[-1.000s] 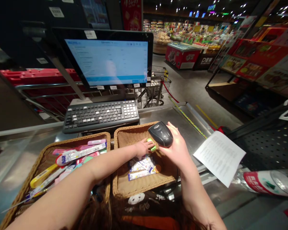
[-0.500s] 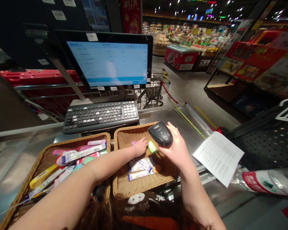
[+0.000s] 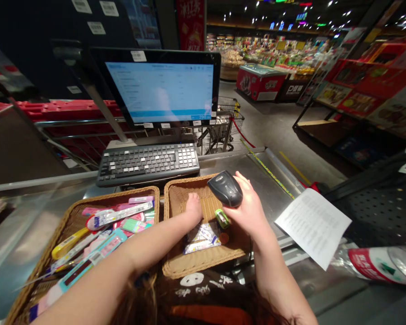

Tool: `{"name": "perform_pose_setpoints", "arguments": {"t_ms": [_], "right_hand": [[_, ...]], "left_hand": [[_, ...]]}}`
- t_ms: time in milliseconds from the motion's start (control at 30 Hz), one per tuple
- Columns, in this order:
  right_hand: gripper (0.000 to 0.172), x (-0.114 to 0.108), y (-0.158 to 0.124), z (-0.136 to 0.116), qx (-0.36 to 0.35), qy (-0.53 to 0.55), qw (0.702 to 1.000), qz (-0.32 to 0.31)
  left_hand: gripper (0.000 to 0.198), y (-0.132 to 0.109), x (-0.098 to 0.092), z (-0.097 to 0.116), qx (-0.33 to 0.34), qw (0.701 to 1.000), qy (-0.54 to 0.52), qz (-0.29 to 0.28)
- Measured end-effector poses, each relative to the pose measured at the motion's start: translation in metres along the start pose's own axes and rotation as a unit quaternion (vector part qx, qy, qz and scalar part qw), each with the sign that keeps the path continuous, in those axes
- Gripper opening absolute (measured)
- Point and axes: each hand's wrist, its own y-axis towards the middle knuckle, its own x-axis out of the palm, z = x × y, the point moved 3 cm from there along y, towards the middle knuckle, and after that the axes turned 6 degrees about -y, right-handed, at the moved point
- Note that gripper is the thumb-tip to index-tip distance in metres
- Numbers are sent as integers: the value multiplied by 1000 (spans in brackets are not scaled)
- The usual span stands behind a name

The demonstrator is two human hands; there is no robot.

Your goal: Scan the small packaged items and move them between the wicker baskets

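Observation:
My right hand point(image 3: 248, 208) grips a black handheld barcode scanner point(image 3: 225, 188) above the right wicker basket point(image 3: 176, 192). My left hand point(image 3: 193, 206) reaches into that basket, fingers curled down near its far side; what they hold, if anything, is hidden. A small green item point(image 3: 222, 218) lies in the basket beside the scanner, apart from my left hand. White and purple packets point(image 3: 202, 238) lie lower in the same basket.
A left wicker basket point(image 3: 75, 212) holds several toothbrush packs. Behind the baskets stand a keyboard point(image 3: 149, 163) and a lit monitor point(image 3: 162, 90). A printed sheet point(image 3: 313, 225) lies right on the steel counter, beside a plastic bottle point(image 3: 379, 264). A shopping cart point(image 3: 219, 122) stands beyond.
My left hand let go of the green item, which now lies in the basket, and moved left and further into the basket. The scanner hand stayed put.

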Motion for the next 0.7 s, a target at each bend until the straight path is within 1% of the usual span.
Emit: {"name": "perform_pose_setpoints", "arguments": {"t_ms": [100,200,267,400,500,700], "right_hand": [[50,-2,-1,-1,-2,3,1000,2],[51,-4,-3,0,3,7,1000,3],[51,-5,-4,1,5,11,1000,2],[52,-4,-5,3,5,13,1000,-2],[53,-4,-6,5,5,12,1000,3],[52,-5,-12,4,7,12,1000,9]], "left_hand": [[50,4,11,1,-24,1000,-2,0],[43,2,11,-4,-36,999,-3,-3],[40,-1,7,-4,-18,1000,-8,-10],[29,-10,-2,4,67,997,-30,-30],[34,-13,-7,8,106,993,-47,-31],[46,-13,-13,5,127,988,-67,-52]]}}
